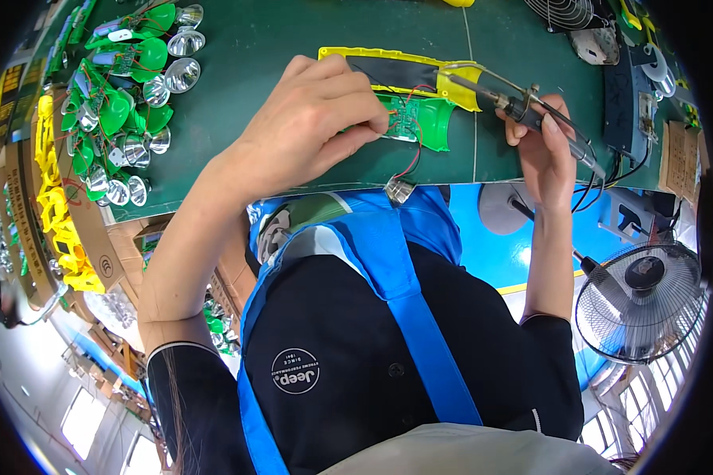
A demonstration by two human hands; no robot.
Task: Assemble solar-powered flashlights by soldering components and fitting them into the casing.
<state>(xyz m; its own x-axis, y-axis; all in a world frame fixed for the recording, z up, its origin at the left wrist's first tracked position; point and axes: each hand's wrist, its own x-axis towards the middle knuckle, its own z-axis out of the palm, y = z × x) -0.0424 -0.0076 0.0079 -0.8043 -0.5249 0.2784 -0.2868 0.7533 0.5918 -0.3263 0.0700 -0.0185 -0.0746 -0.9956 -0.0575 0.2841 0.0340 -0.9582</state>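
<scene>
Holding one soldering iron [520, 110] in right hand [548, 149], one circuit board [405, 120]

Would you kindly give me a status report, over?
Left hand at the green casing, hold unclear. Right hand gripping a soldering tool. Yellow casing just beyond the green one.

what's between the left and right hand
In the head view: a green shell with a circuit board, a yellow shell beyond, the soldering iron's front end and bare tabletop.

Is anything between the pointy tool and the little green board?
Seen from above, a red wire and part of the yellow case lie between the pointy tool in the right hand and the green board. I can't tell their heights.
</scene>
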